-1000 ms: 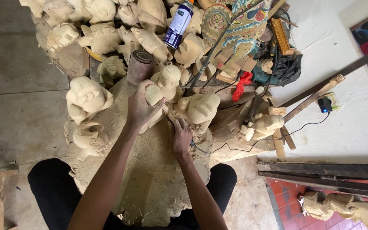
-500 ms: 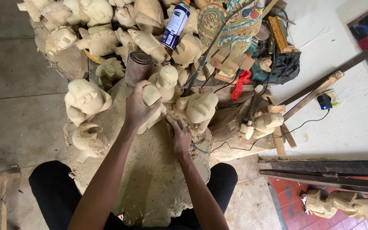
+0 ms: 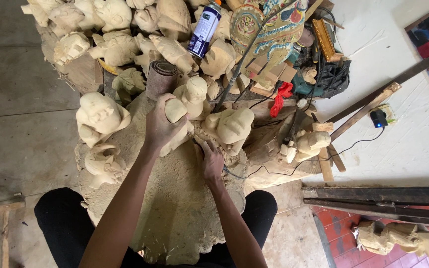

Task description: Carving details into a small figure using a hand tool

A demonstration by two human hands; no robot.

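Observation:
My left hand (image 3: pixel 161 124) grips a pale, unpainted carved wooden figure (image 3: pixel 176 110) and holds it upright over a dusty, sawdust-coated work block (image 3: pixel 175 198) between my knees. My right hand (image 3: pixel 211 160) is pressed low against the side of the same figure; whatever it holds is hidden under the fingers. Around them stand other raw carved heads, one to the left (image 3: pixel 98 116) and one to the right (image 3: pixel 233 126).
A heap of unpainted carvings (image 3: pixel 115 30) fills the far side, with a spray can (image 3: pixel 204 30), a roll of sandpaper (image 3: pixel 161 77), a painted flat puppet (image 3: pixel 269 30) and a power tool (image 3: pixel 319 74). Wooden planks (image 3: pixel 373 198) lie at right. Another carving (image 3: pixel 403 238) lies on red tiles.
The view has shifted slightly. My left hand has turned the figure a little; the right hand stays pressed at its base.

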